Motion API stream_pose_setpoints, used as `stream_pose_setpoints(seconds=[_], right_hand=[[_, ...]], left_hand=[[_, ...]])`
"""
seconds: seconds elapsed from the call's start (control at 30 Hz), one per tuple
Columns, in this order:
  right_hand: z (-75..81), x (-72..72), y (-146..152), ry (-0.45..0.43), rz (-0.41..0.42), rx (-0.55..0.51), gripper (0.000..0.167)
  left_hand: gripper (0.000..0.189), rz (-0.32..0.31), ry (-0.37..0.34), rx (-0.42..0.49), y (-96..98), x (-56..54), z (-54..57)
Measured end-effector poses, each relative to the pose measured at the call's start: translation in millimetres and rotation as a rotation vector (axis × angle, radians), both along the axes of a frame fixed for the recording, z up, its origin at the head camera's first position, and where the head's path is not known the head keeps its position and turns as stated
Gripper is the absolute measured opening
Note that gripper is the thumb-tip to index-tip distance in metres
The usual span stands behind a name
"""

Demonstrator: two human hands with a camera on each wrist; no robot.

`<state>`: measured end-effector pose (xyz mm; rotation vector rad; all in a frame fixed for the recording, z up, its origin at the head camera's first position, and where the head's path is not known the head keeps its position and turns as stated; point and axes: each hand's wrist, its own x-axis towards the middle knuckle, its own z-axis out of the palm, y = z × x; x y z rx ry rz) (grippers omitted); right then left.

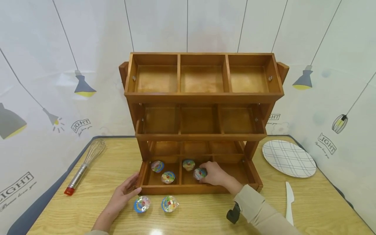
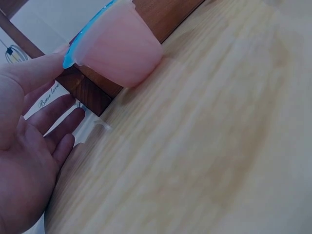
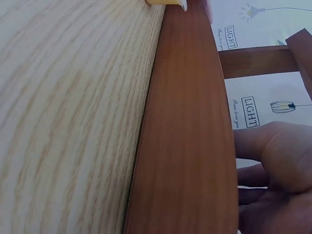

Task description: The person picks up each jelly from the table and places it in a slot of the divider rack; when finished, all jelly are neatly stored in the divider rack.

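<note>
My right hand (image 1: pixel 215 174) pinches a jelly cup (image 1: pixel 200 174) inside the middle bottom compartment of a brown wooden three-tier shelf (image 1: pixel 199 189). In the right wrist view, the shelf's front board hides the fingertips of that hand (image 3: pixel 280 170). Another jelly cup (image 1: pixel 188 164) sits just behind the pinched one. The left bottom compartment holds two more, one at the back (image 1: pixel 157 166) and one nearer the front (image 1: pixel 168 177). My left hand (image 1: pixel 123 192) has its fingers loosely extended at the shelf's front left corner. Close to its thumb stands a pink jelly cup with a blue rim (image 2: pixel 122 46).
On the table, a jelly cup (image 1: pixel 169 204) stands in front of the shelf. A whisk with a red-tipped handle (image 1: pixel 83 168) lies at left. To the right are a white checked plate (image 1: pixel 289 159) and a white knife (image 1: pixel 289 202). Dividers split each shelf tier into three.
</note>
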<state>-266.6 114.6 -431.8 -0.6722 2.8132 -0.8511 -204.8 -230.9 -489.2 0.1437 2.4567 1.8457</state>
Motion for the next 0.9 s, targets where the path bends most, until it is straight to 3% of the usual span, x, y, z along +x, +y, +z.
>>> stream_pose_setpoints(seconds=[0.37,0.53,0.67,0.77,0.9], right_hand=[[-1.4,3.0,-1,-0.038,-0.032,0.011,0.055],[-2.2,12.4,-4,0.028,-0.072,-0.028,0.057],[-3.4,32.7,-12,0.184,-0.128,-0.212,0.048],[-4.9,49.1,-22,0.256,-0.104,-0.397,0.040],[-10.5,64.1,-33,0.139,0.027,-0.541,0.040]], left_hand=[[0.062,0.001,0.023,0.000,-0.5,-1.0,-2.6],[0.063,0.004,0.003,-0.005,-1.3,2.1,-4.4],[0.063,-0.005,0.003,-0.023,-2.2,3.2,-4.1],[0.063,-0.012,0.020,-0.031,-2.3,1.9,-2.9],[0.063,-0.013,0.028,-0.013,-2.0,-0.3,-3.0]])
